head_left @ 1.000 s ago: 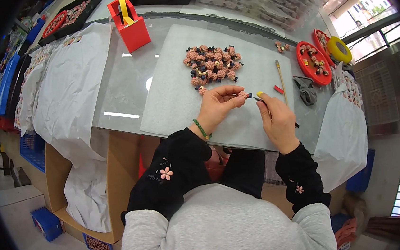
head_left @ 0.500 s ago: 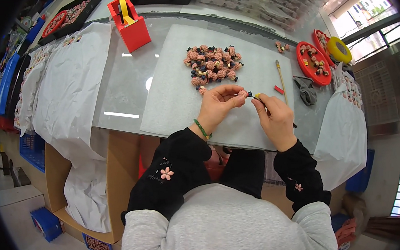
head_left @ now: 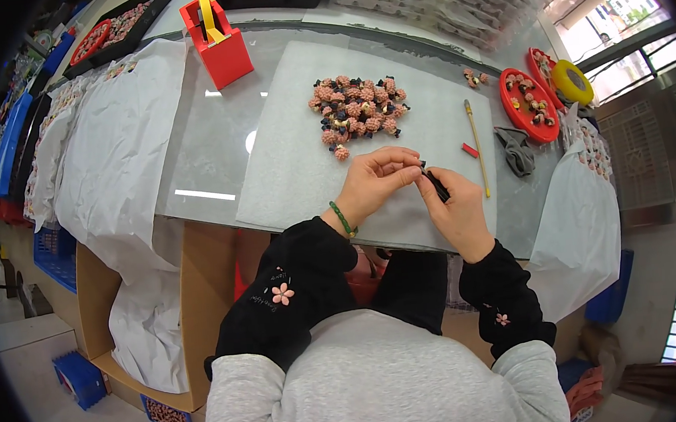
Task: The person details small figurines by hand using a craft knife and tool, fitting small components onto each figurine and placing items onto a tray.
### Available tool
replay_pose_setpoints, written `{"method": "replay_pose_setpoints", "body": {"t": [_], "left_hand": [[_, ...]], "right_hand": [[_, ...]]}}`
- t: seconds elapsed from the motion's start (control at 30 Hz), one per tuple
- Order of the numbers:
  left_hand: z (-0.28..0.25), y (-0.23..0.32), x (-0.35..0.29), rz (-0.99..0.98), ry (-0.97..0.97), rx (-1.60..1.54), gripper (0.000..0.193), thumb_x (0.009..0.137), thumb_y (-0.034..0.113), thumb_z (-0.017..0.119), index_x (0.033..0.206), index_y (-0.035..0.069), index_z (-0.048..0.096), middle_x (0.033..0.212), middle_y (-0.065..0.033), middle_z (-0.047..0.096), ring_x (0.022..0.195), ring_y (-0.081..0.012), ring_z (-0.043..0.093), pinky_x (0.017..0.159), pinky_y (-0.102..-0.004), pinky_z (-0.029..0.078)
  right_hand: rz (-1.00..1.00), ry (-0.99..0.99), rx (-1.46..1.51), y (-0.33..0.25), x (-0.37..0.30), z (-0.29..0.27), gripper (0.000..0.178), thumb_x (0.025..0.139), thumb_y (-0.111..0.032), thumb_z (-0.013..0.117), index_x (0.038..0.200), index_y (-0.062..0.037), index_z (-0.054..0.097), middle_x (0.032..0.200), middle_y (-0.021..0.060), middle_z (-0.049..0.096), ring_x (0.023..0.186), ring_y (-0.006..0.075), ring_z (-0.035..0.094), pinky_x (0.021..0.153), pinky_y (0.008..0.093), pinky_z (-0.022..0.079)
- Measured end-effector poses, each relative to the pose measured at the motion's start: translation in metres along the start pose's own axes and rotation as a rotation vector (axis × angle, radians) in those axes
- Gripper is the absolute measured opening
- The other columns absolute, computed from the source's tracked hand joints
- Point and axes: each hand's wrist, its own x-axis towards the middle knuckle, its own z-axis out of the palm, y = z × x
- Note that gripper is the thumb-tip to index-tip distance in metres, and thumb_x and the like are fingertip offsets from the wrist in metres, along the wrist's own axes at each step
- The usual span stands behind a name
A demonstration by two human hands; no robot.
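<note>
My left hand point(head_left: 376, 182), with a green bead bracelet at the wrist, pinches a small pink knobbly piece. Its pink body is now hidden behind the fingers, and only a dark end point(head_left: 423, 163) shows at the fingertips. Close against it, my right hand point(head_left: 458, 210) is closed round a slender black tool point(head_left: 437, 186) whose exact kind I cannot make out. Both hands are over a white foam sheet point(head_left: 285, 159). Just beyond them lies a pile of similar pink knobbly pieces point(head_left: 357, 106) with dark ends, and one stray piece point(head_left: 341, 153) sits at its near edge.
On the right lie a yellow stick point(head_left: 476, 147), a small red piece point(head_left: 470, 150), a grey cloth point(head_left: 516, 152) and a red tray point(head_left: 512, 107) of pieces. A red tape dispenser point(head_left: 224, 58) stands back left. White wrapping sheets point(head_left: 119, 142) drape over the table's left side.
My right hand has turned and moved slightly left and down, and the black tool now shows in it. The pink piece in my left fingers has gone out of sight behind them.
</note>
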Motion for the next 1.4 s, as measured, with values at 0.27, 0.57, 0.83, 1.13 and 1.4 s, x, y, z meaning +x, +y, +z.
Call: {"method": "replay_pose_setpoints", "body": {"t": [0.27,0.57,0.83,1.13,1.4], "left_hand": [[-0.003,0.006,0.004,-0.167,0.153,-0.252,0.022,0.085,0.007,0.051,0.105,-0.002,0.055,0.096,-0.0085,0.058,0.08,-0.0134,0.057,0.073,-0.0246,0.047],[0.004,0.009,0.001,-0.059,0.129,-0.164,0.031,0.081,0.005,0.058,0.11,-0.003,0.052,0.094,-0.0097,0.06,0.08,-0.0142,0.059,0.071,-0.024,0.049],[0.002,0.008,0.002,-0.107,0.109,-0.07,0.028,0.079,0.008,0.061,0.105,-0.002,0.054,0.094,-0.0079,0.061,0.081,-0.0128,0.059,0.072,-0.0232,0.047],[0.002,0.008,0.001,-0.114,0.096,-0.086,0.027,0.078,0.006,0.062,0.103,-0.003,0.055,0.093,-0.0084,0.061,0.081,-0.0125,0.058,0.072,-0.0231,0.047],[0.002,0.009,0.001,-0.121,0.099,-0.068,0.027,0.075,0.004,0.063,0.1,-0.003,0.055,0.092,-0.0086,0.061,0.082,-0.0128,0.059,0.072,-0.0235,0.048]], "right_hand": [[-0.001,0.066,-0.117,0.006,0.003,-0.01,0.018,0.079,-0.013,0.061,0.086,0.0025,0.059,0.068,0.0133,0.057,0.054,0.021,0.053,0.05,0.0274,0.04],[-0.299,0.15,-0.452,0.011,0.013,-0.012,0.014,0.073,-0.017,0.065,0.08,-0.0056,0.059,0.06,0.0043,0.051,0.053,0.02,0.051,0.046,0.0309,0.038],[-0.37,0.133,-0.529,0.014,0.015,-0.01,0.015,0.07,-0.017,0.067,0.076,-0.0064,0.057,0.059,0.0023,0.051,0.053,0.0175,0.049,0.046,0.0293,0.038],[-0.351,0.109,-0.533,0.013,0.016,-0.01,0.014,0.071,-0.015,0.067,0.077,-0.0062,0.059,0.062,0.0037,0.053,0.055,0.0202,0.052,0.046,0.0304,0.039],[-0.35,0.106,-0.543,0.012,0.016,-0.01,0.014,0.07,-0.014,0.067,0.077,-0.006,0.058,0.061,0.0037,0.052,0.054,0.02,0.052,0.046,0.0303,0.039]]}}
